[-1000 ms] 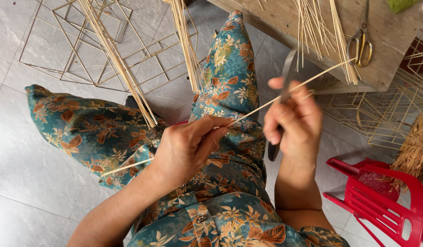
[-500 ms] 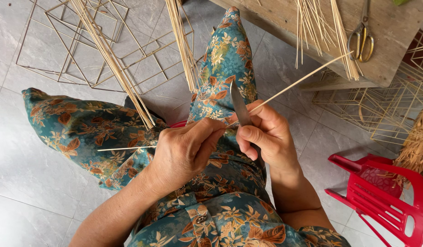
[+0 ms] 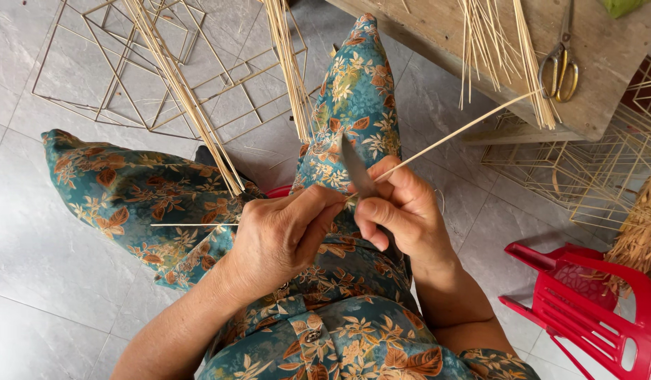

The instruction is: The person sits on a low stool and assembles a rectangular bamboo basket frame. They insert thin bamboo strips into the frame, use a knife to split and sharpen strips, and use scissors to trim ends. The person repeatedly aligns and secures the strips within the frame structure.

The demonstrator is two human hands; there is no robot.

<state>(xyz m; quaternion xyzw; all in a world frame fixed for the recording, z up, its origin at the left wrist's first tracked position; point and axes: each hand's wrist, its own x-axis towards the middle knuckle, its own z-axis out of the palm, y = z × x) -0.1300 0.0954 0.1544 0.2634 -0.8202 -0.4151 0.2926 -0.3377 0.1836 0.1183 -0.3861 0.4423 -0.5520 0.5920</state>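
My left hand (image 3: 279, 236) pinches a long thin bamboo stick (image 3: 452, 131) that runs from lower left to upper right across my lap. My right hand (image 3: 403, 211) grips a small knife, its grey blade (image 3: 356, 169) pointing up and resting against the stick just beside my left fingertips. Both hands meet over my knees, which are covered by teal floral-patterned cloth (image 3: 142, 193). The stick's short end (image 3: 191, 224) pokes out to the left of my left hand.
Bundles of bamboo sticks (image 3: 191, 105) lean over my left knee and at the centre top (image 3: 290, 63). Square stick frames (image 3: 107, 70) lie on the grey tiles. A wooden bench (image 3: 593, 91) holds sticks and scissors (image 3: 559, 67). A red plastic stool (image 3: 586, 309) stands at right.
My right hand came down from above the stick and closed against my left hand, bringing the knife blade onto the stick. The stick slid slightly left through my left hand.
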